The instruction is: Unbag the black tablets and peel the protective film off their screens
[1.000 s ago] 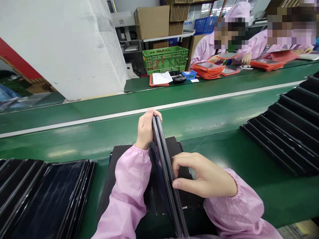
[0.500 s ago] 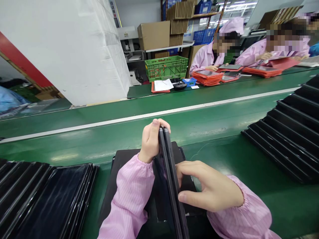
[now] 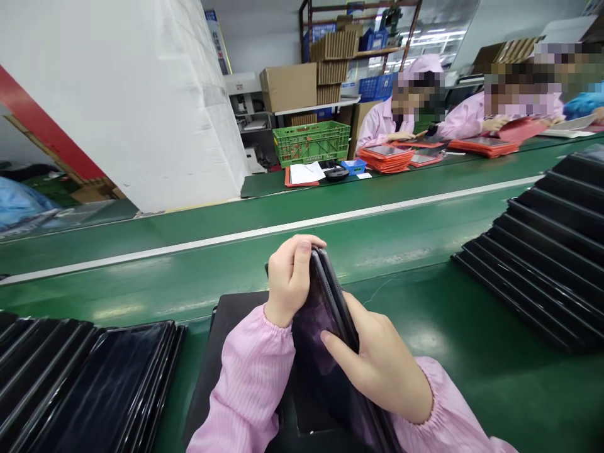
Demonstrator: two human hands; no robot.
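Two dark tablets [image 3: 325, 352] stand on edge, pressed flat against each other, one glossy screen facing left. My left hand [image 3: 293, 275] is closed around their far upper end, thumb on the near side. Across the long edge, my right hand [image 3: 377, 358] grips the pair, its thumb on the glossy screen and its fingers hidden behind. Under them lies a flat black sheet or case [image 3: 236, 340] on the green work surface, partly covered by my left sleeve.
Overlapping black wrapped tablets [image 3: 108, 377] lie at the left, and a tall fanned stack of black tablets [image 3: 533, 264] stands at the right. Beyond a white strip [image 3: 264, 233], co-workers in pink sit by orange-cased stacks [image 3: 385, 160]. A green crate [image 3: 311, 141] stands behind.
My right hand has closed over the tablets' edge, its thumb now on the screen side. The tablets have tilted, their near end swinging right. The camera view has shifted slightly.
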